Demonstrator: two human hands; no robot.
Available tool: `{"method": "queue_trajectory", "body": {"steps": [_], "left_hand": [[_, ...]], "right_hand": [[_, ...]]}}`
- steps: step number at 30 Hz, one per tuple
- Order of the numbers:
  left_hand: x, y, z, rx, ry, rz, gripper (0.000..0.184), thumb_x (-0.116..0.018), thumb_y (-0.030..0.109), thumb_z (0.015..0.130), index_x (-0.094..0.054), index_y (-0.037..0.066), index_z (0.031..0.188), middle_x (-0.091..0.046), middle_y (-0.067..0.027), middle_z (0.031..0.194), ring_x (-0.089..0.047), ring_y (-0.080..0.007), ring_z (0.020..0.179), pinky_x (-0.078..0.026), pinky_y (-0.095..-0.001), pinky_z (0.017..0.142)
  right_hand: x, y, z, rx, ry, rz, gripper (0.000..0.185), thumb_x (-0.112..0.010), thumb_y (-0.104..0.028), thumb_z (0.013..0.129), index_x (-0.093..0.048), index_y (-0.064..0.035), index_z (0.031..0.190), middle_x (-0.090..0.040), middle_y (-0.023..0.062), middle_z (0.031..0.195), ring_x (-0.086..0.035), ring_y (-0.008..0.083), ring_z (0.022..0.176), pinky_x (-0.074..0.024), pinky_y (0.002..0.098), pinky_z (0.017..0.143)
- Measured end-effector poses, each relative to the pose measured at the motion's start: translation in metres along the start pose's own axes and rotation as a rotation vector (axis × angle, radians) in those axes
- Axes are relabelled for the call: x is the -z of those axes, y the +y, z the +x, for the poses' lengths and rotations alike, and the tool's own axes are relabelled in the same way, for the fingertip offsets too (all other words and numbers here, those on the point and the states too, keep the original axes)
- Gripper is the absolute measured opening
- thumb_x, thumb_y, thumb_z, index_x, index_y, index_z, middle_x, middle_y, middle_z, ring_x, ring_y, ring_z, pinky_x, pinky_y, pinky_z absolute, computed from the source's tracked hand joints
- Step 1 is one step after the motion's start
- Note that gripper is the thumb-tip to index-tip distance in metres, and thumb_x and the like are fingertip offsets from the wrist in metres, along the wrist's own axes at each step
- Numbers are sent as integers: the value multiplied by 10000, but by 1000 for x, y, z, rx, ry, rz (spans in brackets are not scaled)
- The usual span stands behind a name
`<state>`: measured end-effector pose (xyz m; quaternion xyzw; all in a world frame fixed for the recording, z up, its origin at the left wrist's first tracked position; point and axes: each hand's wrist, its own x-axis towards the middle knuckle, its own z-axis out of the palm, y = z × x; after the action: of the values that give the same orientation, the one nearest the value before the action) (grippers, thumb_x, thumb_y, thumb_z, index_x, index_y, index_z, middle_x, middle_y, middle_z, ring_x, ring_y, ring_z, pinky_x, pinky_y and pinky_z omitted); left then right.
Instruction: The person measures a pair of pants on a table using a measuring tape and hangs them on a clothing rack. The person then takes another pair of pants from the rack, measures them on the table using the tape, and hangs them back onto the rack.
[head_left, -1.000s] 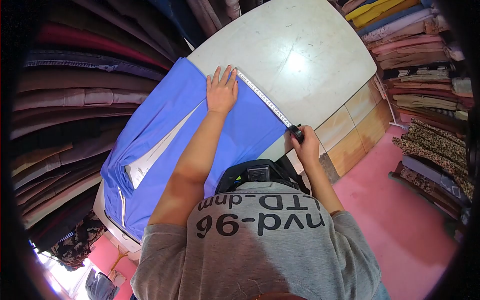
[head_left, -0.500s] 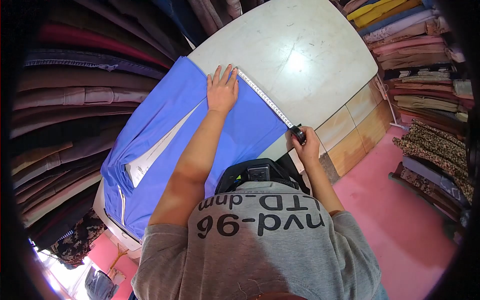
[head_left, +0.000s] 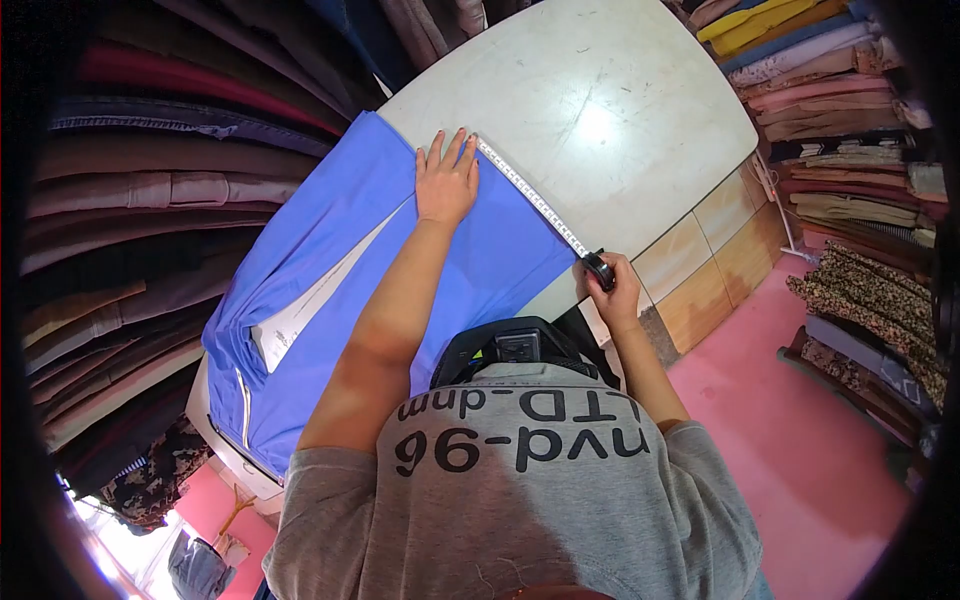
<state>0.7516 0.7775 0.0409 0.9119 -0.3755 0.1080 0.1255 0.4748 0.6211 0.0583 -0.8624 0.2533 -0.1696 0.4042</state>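
Blue fabric (head_left: 500, 240) lies spread over the white table (head_left: 620, 90), with a narrow gap showing the white surface between its parts. Flat on the fabric near its far edge, my left hand (head_left: 446, 182) has its fingers spread. An extended tape measure (head_left: 530, 195) runs along the fabric's edge, from my left fingertips down to its black case (head_left: 598, 268). My right hand (head_left: 618, 290) is closed around that case at the fabric's near right corner.
Garments (head_left: 150, 190) hang in a dense row on the left. Stacks of folded cloth (head_left: 840, 130) stand on the right, with patterned cloth (head_left: 870, 310) lower down. Tiles (head_left: 690, 285) line the wall below the table, beside a pink floor (head_left: 790, 400).
My right hand and the tape case have shifted very slightly to the right. My left hand stays almost where it was on the fabric.
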Motion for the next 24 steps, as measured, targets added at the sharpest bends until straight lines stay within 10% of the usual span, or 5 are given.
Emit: {"method": "queue_trajectory", "body": {"steps": [24], "left_hand": [[2, 1, 1, 4, 0, -4, 352, -540, 224, 881, -598, 153, 1221, -506, -11, 1339, -426, -289, 1259, -342, -534, 1016]], "right_hand": [[-2, 11, 0, 57, 5, 12, 267, -705, -87, 716, -532, -46, 916, -615, 144, 940, -621, 322, 844, -496, 355, 733]]}}
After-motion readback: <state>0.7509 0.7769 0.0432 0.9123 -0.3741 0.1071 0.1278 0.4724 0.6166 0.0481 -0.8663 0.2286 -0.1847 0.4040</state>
